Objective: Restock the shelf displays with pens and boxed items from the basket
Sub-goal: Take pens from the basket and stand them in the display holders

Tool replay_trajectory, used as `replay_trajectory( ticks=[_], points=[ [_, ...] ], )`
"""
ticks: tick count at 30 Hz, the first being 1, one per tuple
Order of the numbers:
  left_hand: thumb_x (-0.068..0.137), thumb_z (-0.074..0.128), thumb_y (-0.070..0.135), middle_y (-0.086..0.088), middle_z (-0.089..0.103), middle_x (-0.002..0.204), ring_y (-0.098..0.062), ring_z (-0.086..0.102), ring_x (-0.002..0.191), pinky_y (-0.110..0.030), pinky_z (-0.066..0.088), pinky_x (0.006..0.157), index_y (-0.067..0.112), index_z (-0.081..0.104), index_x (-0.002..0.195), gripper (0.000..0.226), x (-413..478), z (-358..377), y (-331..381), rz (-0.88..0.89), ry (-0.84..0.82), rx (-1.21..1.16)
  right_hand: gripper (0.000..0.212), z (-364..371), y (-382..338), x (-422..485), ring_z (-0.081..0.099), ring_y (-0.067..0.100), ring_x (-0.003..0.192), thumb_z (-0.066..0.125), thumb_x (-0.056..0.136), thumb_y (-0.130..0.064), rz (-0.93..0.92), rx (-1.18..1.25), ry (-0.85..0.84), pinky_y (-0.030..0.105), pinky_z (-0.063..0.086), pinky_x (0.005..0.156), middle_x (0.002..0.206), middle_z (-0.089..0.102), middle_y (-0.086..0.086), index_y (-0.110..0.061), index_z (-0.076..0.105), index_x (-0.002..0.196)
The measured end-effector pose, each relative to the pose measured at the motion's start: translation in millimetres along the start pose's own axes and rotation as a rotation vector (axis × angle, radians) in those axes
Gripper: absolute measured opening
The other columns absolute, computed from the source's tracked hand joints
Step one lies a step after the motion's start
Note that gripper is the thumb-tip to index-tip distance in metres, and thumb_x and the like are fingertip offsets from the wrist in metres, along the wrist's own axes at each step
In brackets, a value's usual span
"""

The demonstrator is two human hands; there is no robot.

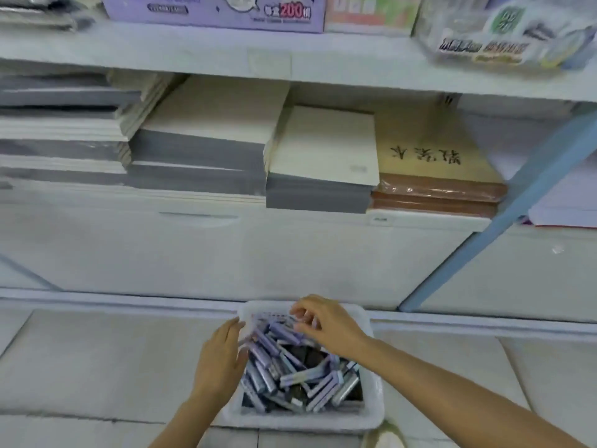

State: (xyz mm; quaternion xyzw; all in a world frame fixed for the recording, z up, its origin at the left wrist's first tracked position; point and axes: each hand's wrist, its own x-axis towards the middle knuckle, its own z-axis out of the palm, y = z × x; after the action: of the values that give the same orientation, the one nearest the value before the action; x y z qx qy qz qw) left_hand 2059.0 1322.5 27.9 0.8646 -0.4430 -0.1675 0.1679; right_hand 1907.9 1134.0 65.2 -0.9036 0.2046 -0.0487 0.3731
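A white plastic basket [371, 415] stands on the tiled floor in front of the shelving, holding several purple and grey pens and small boxed items [290, 376]. My left hand [221, 360] rests with straight fingers on the basket's left rim and the pens there. My right hand [326, 321] reaches over the basket's far end, its fingers curled around a few purple pens. The shelf [420, 218] above carries stacked notebooks.
Grey and cream notebook stacks [200, 147] fill the shelf, with a brown wrapped stack [439, 189] to the right. A purple box [213, 11] sits on the upper shelf. A blue slanted shelf post [504, 208] crosses at the right. White cabinet fronts lie below.
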Motion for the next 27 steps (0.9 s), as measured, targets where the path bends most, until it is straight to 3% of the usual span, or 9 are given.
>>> replay_trajectory(
  ticks=[3, 6, 12, 16, 19, 21, 24, 27],
  points=[
    [0.103, 0.04, 0.03, 0.005, 0.015, 0.161, -0.015, 0.027, 0.143, -0.025, 0.026, 0.113, 0.018, 0.018, 0.153, 0.056, -12, 25, -25, -0.074, -0.136, 0.005, 0.033, 42, 29, 7, 0.06, 0.015, 0.094, 0.06, 0.094, -0.033, 0.149, -0.016, -0.125, 0.037, 0.051, 0.086, 0.116, 0.059, -0.001, -0.018, 0.056, 0.123],
    [0.102, 0.044, 0.028, 0.005, 0.011, 0.161, -0.016, 0.031, 0.141, -0.026, 0.029, 0.111, 0.017, 0.019, 0.153, 0.058, -17, 38, -34, -0.059, -0.147, -0.048, 0.036, 70, 43, 17, 0.057, 0.016, 0.093, 0.06, 0.094, -0.034, 0.195, -0.049, -0.15, 0.031, 0.048, 0.081, 0.119, 0.057, 0.002, -0.017, 0.053, 0.124],
    [0.096, 0.056, 0.016, -0.002, 0.033, 0.153, -0.023, 0.049, 0.128, -0.032, 0.041, 0.102, 0.012, 0.04, 0.143, 0.05, -18, 45, -38, -0.013, -0.029, -0.123, 0.028, 105, 45, 38, 0.057, 0.022, 0.098, 0.058, 0.095, -0.031, 0.249, -0.227, -0.1, 0.027, 0.038, 0.073, 0.12, 0.055, 0.002, -0.017, 0.056, 0.119],
    [0.091, 0.063, 0.008, -0.014, 0.052, 0.134, -0.032, 0.055, 0.116, -0.038, 0.047, 0.095, 0.003, 0.056, 0.13, 0.04, -13, 39, -35, -0.002, 0.107, -0.139, 0.023, 97, 39, 43, 0.059, 0.02, 0.092, 0.063, 0.092, -0.029, 0.239, -0.082, -0.079, 0.029, 0.045, 0.076, 0.104, 0.062, 0.001, -0.015, 0.062, 0.11],
    [0.094, 0.06, 0.021, -0.002, 0.057, 0.114, -0.013, 0.057, 0.098, -0.02, 0.043, 0.082, 0.015, 0.062, 0.118, 0.024, -5, 30, -17, -0.124, 0.239, -0.415, 0.021, 89, 19, 42, 0.053, -0.001, 0.071, 0.072, 0.086, -0.03, 0.144, 0.14, -0.088, 0.019, 0.041, 0.067, 0.082, 0.056, -0.014, -0.017, 0.066, 0.101],
    [0.095, 0.057, 0.03, 0.001, 0.061, 0.105, -0.005, 0.06, 0.088, -0.012, 0.044, 0.073, 0.021, 0.066, 0.107, 0.018, 4, 28, -4, -0.3, 0.122, -0.754, 0.018, 88, 5, 39, 0.052, -0.005, 0.066, 0.074, 0.083, -0.031, 0.096, 0.223, -0.137, 0.012, 0.04, 0.063, 0.077, 0.057, -0.015, -0.02, 0.067, 0.095],
    [0.098, 0.053, 0.024, -0.008, 0.07, 0.087, -0.015, 0.068, 0.082, -0.019, 0.05, 0.068, 0.007, 0.069, 0.096, 0.024, 11, 27, 5, -0.382, 0.056, -1.016, 0.019, 93, -4, 36, 0.057, -0.001, 0.064, 0.076, 0.081, -0.028, 0.112, 0.353, -0.189, 0.016, 0.046, 0.062, 0.078, 0.064, -0.011, -0.019, 0.066, 0.095],
    [0.102, 0.046, 0.021, -0.008, 0.072, 0.084, -0.02, 0.068, 0.081, -0.028, 0.054, 0.074, 0.006, 0.068, 0.094, 0.027, 12, 24, 1, -0.458, 0.182, -1.109, 0.03, 95, 0, 39, 0.06, 0.0, 0.074, 0.075, 0.081, -0.032, 0.211, 0.377, -0.144, 0.013, 0.047, 0.067, 0.087, 0.066, -0.016, -0.023, 0.063, 0.107]
  ],
)
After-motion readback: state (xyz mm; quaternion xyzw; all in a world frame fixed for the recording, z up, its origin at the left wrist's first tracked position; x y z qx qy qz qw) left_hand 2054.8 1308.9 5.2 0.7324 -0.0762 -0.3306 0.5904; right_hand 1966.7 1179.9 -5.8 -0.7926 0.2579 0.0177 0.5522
